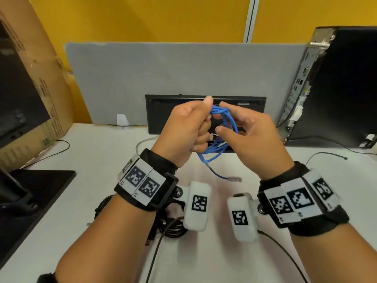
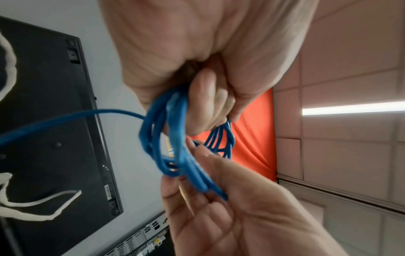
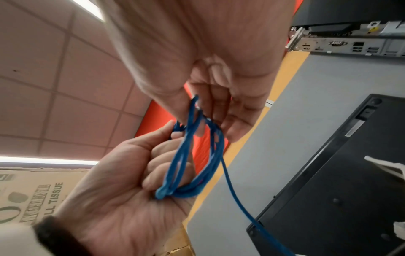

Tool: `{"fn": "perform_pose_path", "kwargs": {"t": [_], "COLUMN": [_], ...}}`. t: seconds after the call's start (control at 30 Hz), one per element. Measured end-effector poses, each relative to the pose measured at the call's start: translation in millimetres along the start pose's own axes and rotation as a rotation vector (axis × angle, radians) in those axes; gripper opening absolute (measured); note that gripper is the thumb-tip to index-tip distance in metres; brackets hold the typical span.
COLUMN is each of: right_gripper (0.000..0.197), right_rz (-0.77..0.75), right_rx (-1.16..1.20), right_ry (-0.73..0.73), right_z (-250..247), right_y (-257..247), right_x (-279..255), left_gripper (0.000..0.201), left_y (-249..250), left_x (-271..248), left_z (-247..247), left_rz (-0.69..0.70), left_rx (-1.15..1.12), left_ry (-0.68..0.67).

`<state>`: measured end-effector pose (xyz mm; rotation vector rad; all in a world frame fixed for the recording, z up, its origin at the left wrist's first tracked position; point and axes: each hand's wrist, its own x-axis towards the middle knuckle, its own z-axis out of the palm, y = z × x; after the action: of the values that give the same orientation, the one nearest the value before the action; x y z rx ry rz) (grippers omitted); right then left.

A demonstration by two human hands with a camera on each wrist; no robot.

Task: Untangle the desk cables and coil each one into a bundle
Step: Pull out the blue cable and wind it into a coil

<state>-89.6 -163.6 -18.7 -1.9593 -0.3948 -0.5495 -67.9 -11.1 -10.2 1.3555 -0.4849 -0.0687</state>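
Note:
A blue network cable (image 1: 225, 127) hangs in several loops above the white desk (image 1: 102, 201). My left hand (image 1: 206, 119) grips one side of the coil (image 3: 175, 173), its fingers (image 2: 208, 107) curled round the strands. My right hand (image 1: 222, 118) faces it and pinches the coil (image 2: 175, 138) between thumb and fingers (image 3: 219, 104). The cable's free tail drops to the desk and ends in a clear plug (image 1: 234, 178). A white cable (image 1: 142, 142) lies on the desk and over the keyboard (image 2: 32, 202).
An upturned black keyboard (image 1: 163, 111) leans against the grey partition (image 1: 163, 68) behind my hands. A coiled black cable (image 1: 173, 227) sits under my left wrist. A computer tower (image 1: 336, 88) stands right, a cardboard box (image 1: 40, 88) and a monitor base (image 1: 30, 190) left.

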Motion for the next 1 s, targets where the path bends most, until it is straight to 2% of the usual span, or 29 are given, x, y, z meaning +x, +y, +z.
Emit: {"fn": "perform_pose_path", "kwargs": {"t": [0.17, 0.3, 0.47, 0.67, 0.83, 1.0], "right_gripper": [0.024, 0.019, 0.018, 0.032, 0.044, 0.052], "right_rz": [0.017, 0.061, 0.104, 0.320, 0.466, 0.436], "right_rx": [0.080, -0.033, -0.112, 0.378, 0.894, 0.873], "right_ry": [0.086, 0.067, 0.040, -0.002, -0.179, -0.230], "right_z": [2, -1, -7, -11, -14, -11], "right_y": [-1, 4, 7, 3, -10, -14], "right_x": [-4, -5, -6, -4, -3, -6], "left_gripper": [0.037, 0.037, 0.034, 0.032, 0.031, 0.033], "left_y": [5, -2, -13, -14, -12, -12], "left_x": [-7, -6, -3, -3, -3, -3], "left_z": [6, 12, 13, 10, 10, 10], "left_rz": [-0.010, -0.026, -0.017, -0.017, 0.031, 0.072], "left_rx": [0.092, 0.221, 0.416, 0.369, 0.368, 0.485], "left_ry": [-0.019, 0.035, 0.021, -0.040, -0.062, -0.044]}}
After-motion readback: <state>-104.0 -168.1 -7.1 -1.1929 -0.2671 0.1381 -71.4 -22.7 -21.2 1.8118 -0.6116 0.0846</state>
